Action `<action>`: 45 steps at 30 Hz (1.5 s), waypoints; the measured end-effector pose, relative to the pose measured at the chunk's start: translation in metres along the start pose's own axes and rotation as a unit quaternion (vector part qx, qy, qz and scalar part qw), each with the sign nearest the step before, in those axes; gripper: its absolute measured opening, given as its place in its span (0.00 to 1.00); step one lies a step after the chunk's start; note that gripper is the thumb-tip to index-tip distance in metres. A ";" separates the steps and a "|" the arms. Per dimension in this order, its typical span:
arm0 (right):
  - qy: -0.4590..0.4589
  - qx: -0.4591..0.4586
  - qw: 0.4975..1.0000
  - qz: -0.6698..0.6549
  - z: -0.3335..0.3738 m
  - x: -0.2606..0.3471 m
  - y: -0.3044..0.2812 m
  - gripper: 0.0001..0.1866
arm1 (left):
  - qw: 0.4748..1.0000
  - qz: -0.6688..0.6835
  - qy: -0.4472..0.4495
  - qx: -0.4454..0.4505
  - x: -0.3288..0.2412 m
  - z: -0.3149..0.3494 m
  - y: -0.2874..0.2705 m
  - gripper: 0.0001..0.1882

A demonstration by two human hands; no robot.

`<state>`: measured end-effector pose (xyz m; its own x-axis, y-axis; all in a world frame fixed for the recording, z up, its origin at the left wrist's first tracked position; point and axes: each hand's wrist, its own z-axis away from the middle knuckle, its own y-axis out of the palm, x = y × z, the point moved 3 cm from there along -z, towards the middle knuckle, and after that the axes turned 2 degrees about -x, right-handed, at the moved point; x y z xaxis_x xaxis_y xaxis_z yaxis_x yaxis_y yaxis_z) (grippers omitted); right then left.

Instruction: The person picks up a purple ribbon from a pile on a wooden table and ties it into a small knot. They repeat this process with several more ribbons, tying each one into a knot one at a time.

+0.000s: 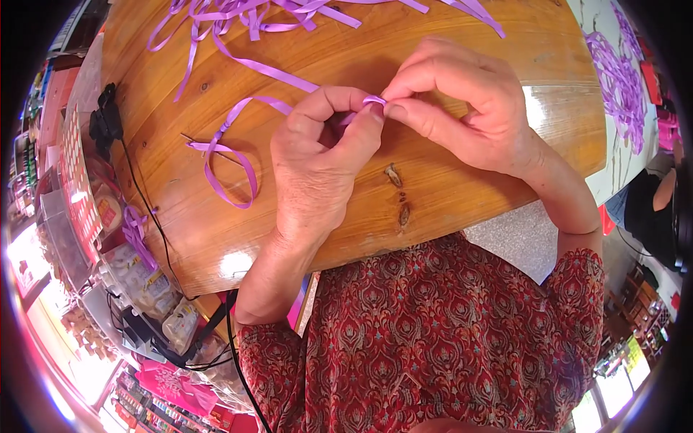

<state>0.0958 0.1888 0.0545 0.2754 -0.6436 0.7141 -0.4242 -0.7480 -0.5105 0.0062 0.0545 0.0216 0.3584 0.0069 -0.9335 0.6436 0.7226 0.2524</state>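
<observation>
Pinching a purple ribbon at two fingertips

Gripping from both sides, the left hand [317, 148] closes thumb and forefinger on a purple ribbon [373, 99], while the right hand [469, 108] pinches at the same small fold, its fingertips almost meeting the left's. The ribbon is held just above the table, with two lengths emerging behind the left hand; whether both belong to the held piece is hidden.

It should handle as almost weightless, limp and a little slippery, likely to crease rather than break. The best hold is probably thumb against fingertip, close to the fold, since a grip farther back would let it twist.

Beside the left hand, a curling tail [253, 189] lies near a thin dark pointed item [229, 156], too fine to identify. Loose purple ribbons [339, 16] spread along the far edge of the glossy wooden table [462, 195], whose grain shows dark knots. To the right, another purple heap [621, 94] sits on a pale surface. To the left are a black cable [137, 173] and clear packets [148, 281]; speckled grey floor [512, 231] shows below the table.
</observation>
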 end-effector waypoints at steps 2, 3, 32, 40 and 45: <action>0.039 0.003 0.999 -0.019 0.001 0.000 0.002 0.06 | 1.000 -0.010 0.009 0.011 -0.001 0.000 0.000 0.03; 0.106 0.002 0.992 -0.072 0.003 -0.002 0.004 0.04 | 1.000 -0.011 0.009 0.012 0.000 -0.001 -0.002 0.03; -0.002 -0.015 0.993 -0.115 -0.001 0.006 -0.004 0.09 | 0.984 0.125 0.053 0.116 -0.004 0.001 -0.001 0.06; 0.089 -0.032 0.978 -0.184 0.007 0.000 -0.002 0.06 | 0.983 0.093 0.058 0.144 -0.006 0.002 0.000 0.08; 0.105 -0.024 0.973 -0.202 0.009 -0.001 -0.001 0.06 | 0.982 0.102 0.052 0.152 -0.004 0.001 -0.002 0.08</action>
<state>0.1040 0.1887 0.0506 0.2472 -0.2472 0.9369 -0.3594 -0.9213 -0.1483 0.0042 0.0525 0.0256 0.4399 0.2111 -0.8729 0.7435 0.4596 0.4859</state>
